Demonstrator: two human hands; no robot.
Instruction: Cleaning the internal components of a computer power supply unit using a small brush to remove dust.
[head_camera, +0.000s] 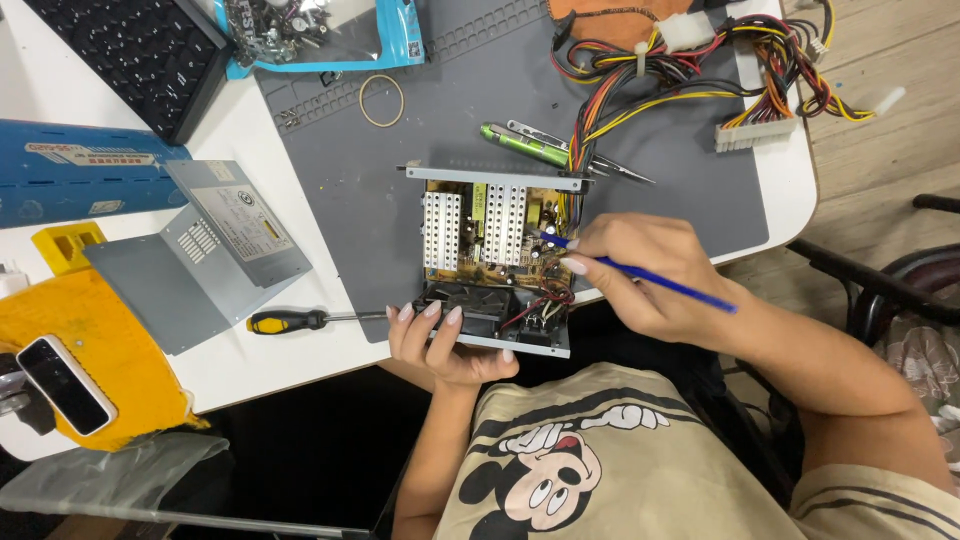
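An opened power supply unit (495, 230) lies on a grey work mat (400, 130), its circuit board, white heat sinks and black fan showing. My left hand (445, 345) grips its near edge by the fan, fingers over the rim. My right hand (640, 275) holds a thin blue brush (665, 282) like a pen, its tip touching the board near the right side of the unit.
The unit's grey metal cover (200, 260) and a yellow-handled screwdriver (300, 320) lie to the left. A green tool and tweezers (545, 148) sit beyond the unit, beside a bundle of coloured cables (720, 70). A bag of screws (310, 30), rubber band (382, 100) and keyboard (130, 50) are at the back.
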